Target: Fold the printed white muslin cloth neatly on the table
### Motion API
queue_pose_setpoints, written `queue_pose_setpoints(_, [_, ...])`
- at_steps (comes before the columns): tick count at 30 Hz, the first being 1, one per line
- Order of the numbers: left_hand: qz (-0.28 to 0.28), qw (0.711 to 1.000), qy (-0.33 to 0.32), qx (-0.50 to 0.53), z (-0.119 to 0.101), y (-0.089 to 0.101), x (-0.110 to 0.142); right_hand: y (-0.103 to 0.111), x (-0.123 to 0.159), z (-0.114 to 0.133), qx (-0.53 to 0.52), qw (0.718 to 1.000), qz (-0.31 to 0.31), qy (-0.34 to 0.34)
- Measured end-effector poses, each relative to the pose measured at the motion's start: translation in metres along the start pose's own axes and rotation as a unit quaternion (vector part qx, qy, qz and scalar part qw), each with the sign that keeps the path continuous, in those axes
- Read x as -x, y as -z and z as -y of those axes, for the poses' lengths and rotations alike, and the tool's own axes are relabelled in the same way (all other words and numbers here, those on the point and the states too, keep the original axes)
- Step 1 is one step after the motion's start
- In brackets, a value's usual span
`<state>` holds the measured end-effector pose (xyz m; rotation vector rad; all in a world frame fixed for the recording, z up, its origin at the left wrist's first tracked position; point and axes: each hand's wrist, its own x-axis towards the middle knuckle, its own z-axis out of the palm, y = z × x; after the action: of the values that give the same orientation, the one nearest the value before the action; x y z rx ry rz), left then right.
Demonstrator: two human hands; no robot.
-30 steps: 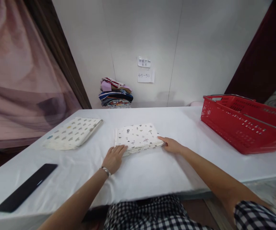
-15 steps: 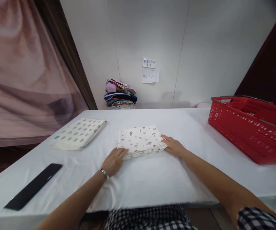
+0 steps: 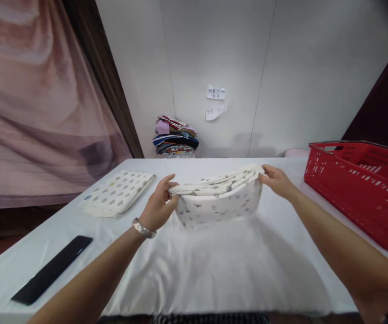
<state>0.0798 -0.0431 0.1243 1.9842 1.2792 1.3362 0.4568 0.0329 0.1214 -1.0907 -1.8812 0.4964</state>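
A white cloth with small grey prints (image 3: 219,209), folded in several layers, hangs between my hands above the white-covered table. My left hand (image 3: 160,202), with a silver bracelet at its wrist, pinches the left end of the top edge. At the right end, my right hand (image 3: 276,180) grips the upper corner between thumb and fingers. The cloth's layers show along the top, and its front side droops toward the table. Another folded cloth with grey cloud shapes (image 3: 118,191) lies flat on the table to the left.
A red plastic basket (image 3: 352,189) stands on the table's right side. A long black flat object (image 3: 54,270) lies at the front left. Beyond the table's far edge rises a stack of folded fabrics (image 3: 176,139), beside a wall with paper notes (image 3: 216,92).
The printed cloth was lying flat with both hands resting at its near corners. Now both hands have lifted it off the table, and it hangs with its front side facing me.
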Motion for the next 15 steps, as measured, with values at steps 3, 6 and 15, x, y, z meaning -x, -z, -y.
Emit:
queue_pose_setpoints(3, [0.027, 0.974, 0.164, 0.156, -0.013, -0.011, -0.007, 0.019, -0.029, 0.010, -0.070, 0.994, -0.025, -0.086])
queue_pose_setpoints(6, [0.068, 0.909, 0.323, 0.253, 0.009, -0.032, -0.004, 0.008, -0.054, -0.003, -0.037, 0.987, -0.007, -0.157])
queue_pose_setpoints(15, [0.041, 0.860, 0.494, 0.122, 0.117, -0.073, 0.007, -0.120, -0.058, -0.107, 0.213, 0.956, 0.122, -0.158])
